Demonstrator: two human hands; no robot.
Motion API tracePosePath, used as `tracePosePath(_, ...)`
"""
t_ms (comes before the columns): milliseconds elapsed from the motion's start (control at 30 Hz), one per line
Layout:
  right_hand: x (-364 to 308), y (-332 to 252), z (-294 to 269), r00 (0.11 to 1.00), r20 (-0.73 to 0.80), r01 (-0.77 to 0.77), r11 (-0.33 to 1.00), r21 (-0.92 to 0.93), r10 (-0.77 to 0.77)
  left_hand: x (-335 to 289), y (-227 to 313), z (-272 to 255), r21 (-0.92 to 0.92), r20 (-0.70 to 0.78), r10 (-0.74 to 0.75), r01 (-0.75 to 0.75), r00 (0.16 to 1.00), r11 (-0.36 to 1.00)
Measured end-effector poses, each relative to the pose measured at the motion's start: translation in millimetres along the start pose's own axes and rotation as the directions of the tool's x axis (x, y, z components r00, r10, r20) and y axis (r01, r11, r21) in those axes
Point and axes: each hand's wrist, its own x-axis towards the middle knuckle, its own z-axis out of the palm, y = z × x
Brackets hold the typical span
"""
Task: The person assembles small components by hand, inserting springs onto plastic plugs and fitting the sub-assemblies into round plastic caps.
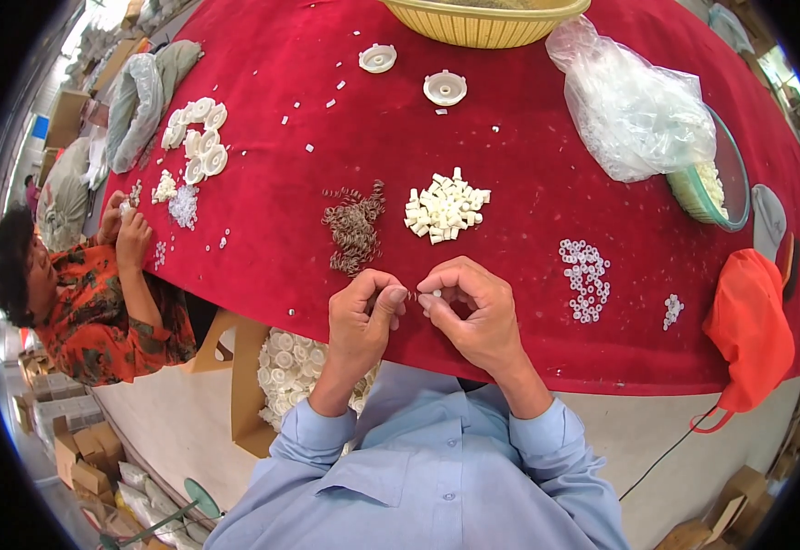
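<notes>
Close together over the near edge of the red cloth, both my hands are closed in a pinch. My left hand [365, 313] has thumb and forefinger pressed on a small coil spring, of which only a thin bit shows. Between the fingertips of my right hand [475, 310] is a small white plastic piece [437, 293], facing the spring. Just beyond my left hand lies a tangled heap of brownish coil springs [354, 227]. A pile of cream plastic pieces [446, 207] sits beyond my right hand. Further right are many small translucent rings [586, 280].
Two round white caps [445, 88] and a yellow basket [487, 26] stand far off. At right are a plastic bag [638, 110], a green bowl [737, 174] and a red bag [750, 330]. A co-worker [98, 293] handles parts at left. A box of white caps [285, 371] stands below.
</notes>
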Motion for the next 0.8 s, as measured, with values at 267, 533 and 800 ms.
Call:
tracePosePath(267, 0.9, -0.6, 1.5, 0.998, -0.034, -0.055, 0.998, -0.042, 0.054, -3.9, -0.5, 4.8, -0.208, -0.006, 0.083, -0.083, 0.997, 0.975)
tracePosePath(533, 1.1, 1.4, 0.5, 0.999, 0.003, -0.033, 0.997, -0.066, 0.033, -3.0, 2.6, -0.4, -0.242, 0.028, 0.096, -0.087, 0.995, 0.966)
tracePosePath(800, -0.6, 1.8, 1.3, 1.000, -0.021, 0.010, 0.990, -0.142, -0.013, -0.3, 7.9, -0.4, -0.082, 0.028, -0.002, 0.004, 1.000, 0.997)
